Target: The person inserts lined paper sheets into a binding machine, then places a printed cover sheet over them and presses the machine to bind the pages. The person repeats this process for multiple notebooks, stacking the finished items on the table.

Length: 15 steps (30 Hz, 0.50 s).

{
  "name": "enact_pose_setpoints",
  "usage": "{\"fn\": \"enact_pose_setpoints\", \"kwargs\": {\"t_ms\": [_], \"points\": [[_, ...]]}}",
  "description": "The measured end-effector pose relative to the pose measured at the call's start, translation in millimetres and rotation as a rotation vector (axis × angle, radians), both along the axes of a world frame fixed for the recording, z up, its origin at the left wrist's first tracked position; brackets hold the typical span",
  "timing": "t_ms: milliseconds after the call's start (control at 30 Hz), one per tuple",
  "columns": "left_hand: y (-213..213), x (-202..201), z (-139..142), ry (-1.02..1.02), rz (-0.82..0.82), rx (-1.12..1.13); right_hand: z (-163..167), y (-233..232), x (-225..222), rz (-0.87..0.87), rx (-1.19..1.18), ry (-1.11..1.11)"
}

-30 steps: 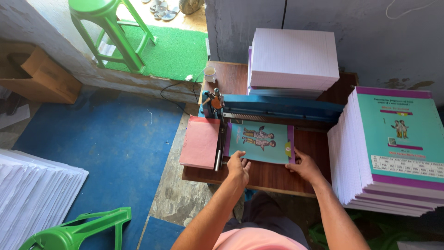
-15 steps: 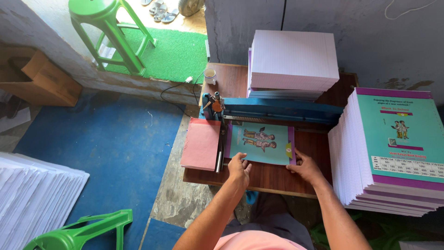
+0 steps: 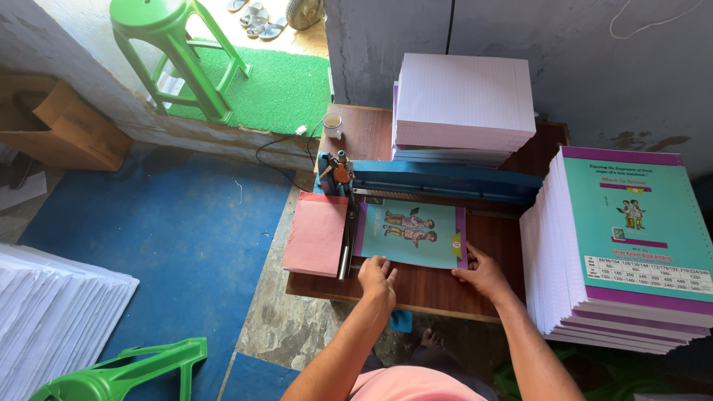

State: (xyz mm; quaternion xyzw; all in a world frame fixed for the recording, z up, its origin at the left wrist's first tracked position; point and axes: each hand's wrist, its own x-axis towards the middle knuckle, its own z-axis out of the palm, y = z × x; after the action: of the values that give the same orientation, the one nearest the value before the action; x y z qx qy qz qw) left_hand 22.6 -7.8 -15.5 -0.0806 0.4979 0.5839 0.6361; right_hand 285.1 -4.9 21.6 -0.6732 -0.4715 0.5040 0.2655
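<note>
Pressing flat on the teal booklet (image 3: pixel 411 232), left hand (image 3: pixel 378 278) and right hand (image 3: pixel 483 272) pin its near corners; long axis crosswise, far edge under the blue stapler bar (image 3: pixel 445 180) on the worktop (image 3: pixel 416 286).

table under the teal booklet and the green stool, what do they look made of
Table: looks like wood, brown with visible grain and a slight sheen. Green stool: probably moulded plastic, uniform glossy colour. Teal booklet: printed paper or thin card cover, smooth.
</note>
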Motion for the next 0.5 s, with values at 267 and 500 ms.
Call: {"fn": "enact_pose_setpoints", "kwargs": {"t_ms": [267,500], "points": [[0,-3,5,0.083,-0.161,-0.132,0,-4,-1,-0.018,0.048,0.115],[2,-3,11,0.116,-0.213,-0.131,-11,-13,-8,-0.077,0.043,-0.035]]}}
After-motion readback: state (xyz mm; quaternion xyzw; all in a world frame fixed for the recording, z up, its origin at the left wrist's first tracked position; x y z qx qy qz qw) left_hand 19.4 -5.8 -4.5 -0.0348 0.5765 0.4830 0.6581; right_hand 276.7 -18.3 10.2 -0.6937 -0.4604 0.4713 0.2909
